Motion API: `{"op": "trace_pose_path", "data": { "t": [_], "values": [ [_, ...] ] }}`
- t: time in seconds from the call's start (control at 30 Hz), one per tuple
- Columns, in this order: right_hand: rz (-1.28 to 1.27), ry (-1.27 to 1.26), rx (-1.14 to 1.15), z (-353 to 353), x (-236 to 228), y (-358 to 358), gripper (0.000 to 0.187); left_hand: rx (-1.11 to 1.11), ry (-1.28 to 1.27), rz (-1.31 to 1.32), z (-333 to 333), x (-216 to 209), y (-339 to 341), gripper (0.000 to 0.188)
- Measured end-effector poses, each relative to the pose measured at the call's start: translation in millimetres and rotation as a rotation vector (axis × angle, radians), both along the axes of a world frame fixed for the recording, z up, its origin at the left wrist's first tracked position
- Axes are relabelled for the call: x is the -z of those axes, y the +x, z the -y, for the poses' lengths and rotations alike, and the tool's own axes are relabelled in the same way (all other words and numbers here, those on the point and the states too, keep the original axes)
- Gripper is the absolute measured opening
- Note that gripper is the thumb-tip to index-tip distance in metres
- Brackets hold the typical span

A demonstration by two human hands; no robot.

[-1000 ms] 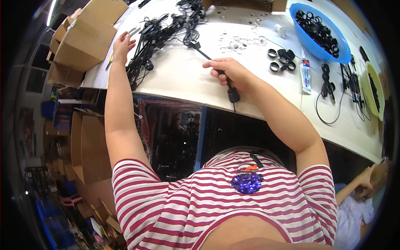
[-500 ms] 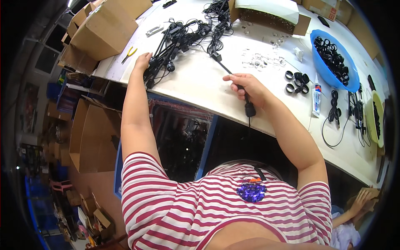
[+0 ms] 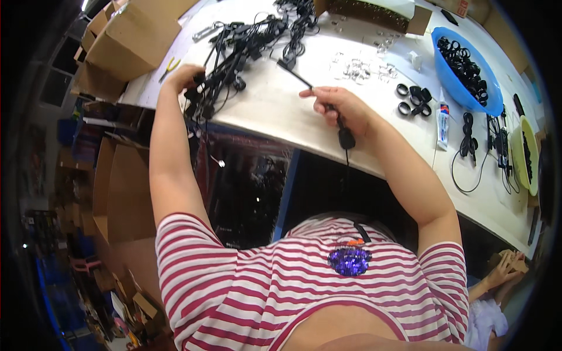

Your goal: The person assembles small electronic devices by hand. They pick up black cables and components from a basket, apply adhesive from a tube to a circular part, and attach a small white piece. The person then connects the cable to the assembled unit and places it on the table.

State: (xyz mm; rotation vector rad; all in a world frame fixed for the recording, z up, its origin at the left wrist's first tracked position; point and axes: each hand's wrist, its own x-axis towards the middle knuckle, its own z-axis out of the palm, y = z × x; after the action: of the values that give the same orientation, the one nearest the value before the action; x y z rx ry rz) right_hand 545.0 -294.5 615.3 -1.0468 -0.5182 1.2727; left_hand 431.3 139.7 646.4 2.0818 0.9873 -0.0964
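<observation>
My right hand (image 3: 348, 110) is closed round a thin black rod (image 3: 303, 80) with a thicker black cylindrical end (image 3: 346, 139). That end hangs near the table's front edge, and a thin lead drops from it. On the left, my left hand (image 3: 186, 76) is curled at the near end of a tangled heap of black cables (image 3: 234, 52) with small boxes and plugs. Its fingertips are partly hidden among the cables. A lead with a small white connector (image 3: 219, 161) dangles over the table edge below the heap.
Clear rings (image 3: 360, 70), black rings (image 3: 414, 102), a glue tube (image 3: 442, 127) and a coiled cable (image 3: 466, 137) lie to the right. Beyond stand a blue basin (image 3: 497, 108) of black rings and a yellow bowl (image 3: 518, 155). Pliers (image 3: 170, 67) lie by a carton (image 3: 132, 44). Another person's hands (image 3: 506, 269) show lower right.
My left hand has moved left and its fingers now curl in at the cables. The heap's near end has shifted left, and a lead with a white connector now hangs over the edge.
</observation>
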Motion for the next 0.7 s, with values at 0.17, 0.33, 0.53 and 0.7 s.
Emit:
{"op": "trace_pose_path", "data": {
  "t": [0.17,0.33,0.53,0.7],
  "values": [
    [0.059,-0.037,0.045,2,2,0,0.030,-0.142,-0.092,0.213,36,-38,-6,0.015],
    [0.060,-0.091,0.126,-4,0,-10,0.029,-0.175,-0.274,0.443,38,-61,-32,0.015],
    [0.071,0.072,0.200,-43,-29,-16,0.027,-0.083,-0.412,0.763,22,-71,-57,0.021],
    [0.519,-0.088,0.344,-87,-2,9,0.027,-0.056,-0.297,0.952,41,-72,-60,0.022]
  ]
}}
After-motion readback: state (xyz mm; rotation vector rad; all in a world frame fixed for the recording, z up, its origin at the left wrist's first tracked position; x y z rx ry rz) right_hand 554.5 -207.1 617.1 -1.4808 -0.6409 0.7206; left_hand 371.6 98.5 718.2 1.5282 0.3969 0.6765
